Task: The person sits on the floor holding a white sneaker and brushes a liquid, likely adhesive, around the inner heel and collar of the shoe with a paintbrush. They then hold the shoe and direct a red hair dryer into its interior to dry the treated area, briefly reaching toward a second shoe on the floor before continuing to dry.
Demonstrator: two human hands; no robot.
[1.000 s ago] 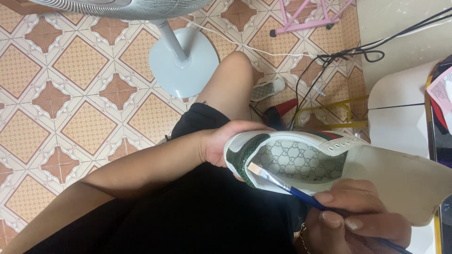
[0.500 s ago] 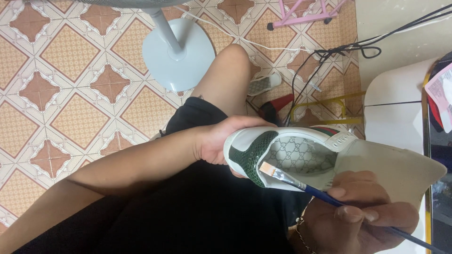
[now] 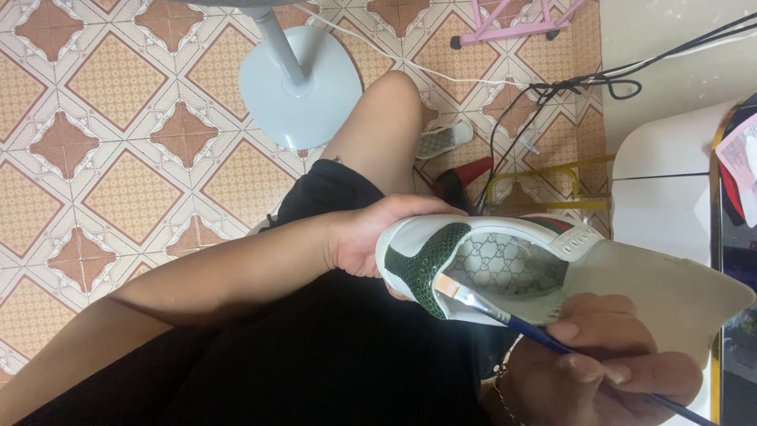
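Note:
My left hand [image 3: 371,237] grips the heel of a white shoe [image 3: 505,264] that has a green scaly heel patch and a patterned grey lining. The shoe lies on its side over my lap, opening toward me. My right hand [image 3: 599,371] holds a thin paintbrush [image 3: 505,315] with a blue handle. Its pale bristle tip rests on the shoe's collar edge beside the green patch.
A fan's round pale base [image 3: 300,87] stands on the patterned tile floor [image 3: 102,158]. Black cables [image 3: 568,87] trail at the upper right near a pink frame [image 3: 512,28]. A white surface [image 3: 670,189] is at the right. A second shoe [image 3: 441,142] lies by my knee.
The brush tip has stayed at the collar edge by the green patch, with my right hand barely shifted. The view has drifted a little; both hands keep their grips.

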